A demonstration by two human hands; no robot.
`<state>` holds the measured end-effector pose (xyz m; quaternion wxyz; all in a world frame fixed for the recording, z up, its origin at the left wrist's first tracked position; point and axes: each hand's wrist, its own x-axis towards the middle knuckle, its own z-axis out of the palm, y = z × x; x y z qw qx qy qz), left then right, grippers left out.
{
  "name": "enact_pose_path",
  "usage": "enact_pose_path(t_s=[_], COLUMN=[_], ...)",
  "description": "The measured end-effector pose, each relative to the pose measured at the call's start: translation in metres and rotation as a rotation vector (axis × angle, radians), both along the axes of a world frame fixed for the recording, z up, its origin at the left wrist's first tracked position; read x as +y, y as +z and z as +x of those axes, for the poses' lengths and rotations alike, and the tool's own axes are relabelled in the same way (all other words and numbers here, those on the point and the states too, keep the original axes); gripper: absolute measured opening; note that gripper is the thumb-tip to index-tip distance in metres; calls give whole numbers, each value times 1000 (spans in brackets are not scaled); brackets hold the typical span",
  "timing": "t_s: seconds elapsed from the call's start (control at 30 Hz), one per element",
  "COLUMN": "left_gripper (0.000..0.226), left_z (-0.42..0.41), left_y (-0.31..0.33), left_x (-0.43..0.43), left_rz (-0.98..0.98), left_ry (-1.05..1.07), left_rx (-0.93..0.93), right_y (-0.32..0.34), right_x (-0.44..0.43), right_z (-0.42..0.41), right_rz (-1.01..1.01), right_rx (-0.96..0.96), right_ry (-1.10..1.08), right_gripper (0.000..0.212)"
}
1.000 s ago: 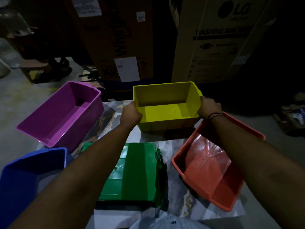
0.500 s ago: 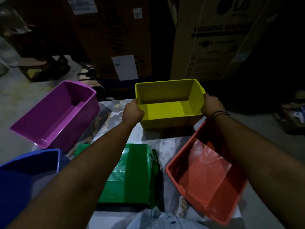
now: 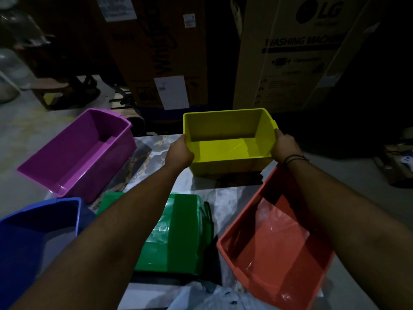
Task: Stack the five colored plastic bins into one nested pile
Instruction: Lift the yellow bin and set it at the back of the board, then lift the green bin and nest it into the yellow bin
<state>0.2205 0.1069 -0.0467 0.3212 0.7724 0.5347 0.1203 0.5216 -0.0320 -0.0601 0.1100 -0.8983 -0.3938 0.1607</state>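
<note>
A yellow bin [image 3: 225, 151] sits open side up at the far middle of the marble table [image 3: 225, 195]. My left hand [image 3: 180, 151] grips its left wall and my right hand [image 3: 285, 145] grips its right wall. A purple bin [image 3: 76, 157] lies at the far left, partly over the table's edge. The blue bin [image 3: 33, 242] is at the near left. A green bin [image 3: 176, 233] lies upside down in the near middle, partly hidden by my left forearm. The orange bin [image 3: 272, 247] stands at the near right under my right forearm.
Tall cardboard appliance boxes [image 3: 288, 54] stand close behind the table. A dark stool or cart [image 3: 55, 90] is on the concrete floor at the far left. Some clutter [image 3: 400, 162] lies on the floor to the right.
Both hands stay closed on the yellow bin. The bin and hands have shifted slightly right and up in the view; the other bins look unmoved.
</note>
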Motion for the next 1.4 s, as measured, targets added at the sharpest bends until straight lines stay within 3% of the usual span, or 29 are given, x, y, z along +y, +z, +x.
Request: enact_pose_path(t_s=[0.3,0.43,0.7,0.9,1.1,1.27,1.4], left_gripper=[58,52,52,50,39,27,42], left_z=[-8,-9,-27,-63,-121,-177,-203], left_y=[-9,-4,0,2,7,5,-3], left_x=[-19,-29,-46,-49,-40,-38,-39], left_rz=[57,95,161,192,230,167,103], left_ry=[48,79,163,206,238,236,215], left_rx=[-10,-30,-51,-5,164,404,425], right_y=[-3,-9,-6,2,2,-2,-11], right_x=[-10,-13,-20,-21,-15,-15,-20], right_z=[-3,-5,-32,-93,-181,-254,-280], right_rz=[4,54,188,394,483,295,188], right_rx=[77,89,-258,-386,-172,21,81], right_ry=[13,-15,-21,134,295,365,269], right_gripper=[80,72,45,34,38,32,33])
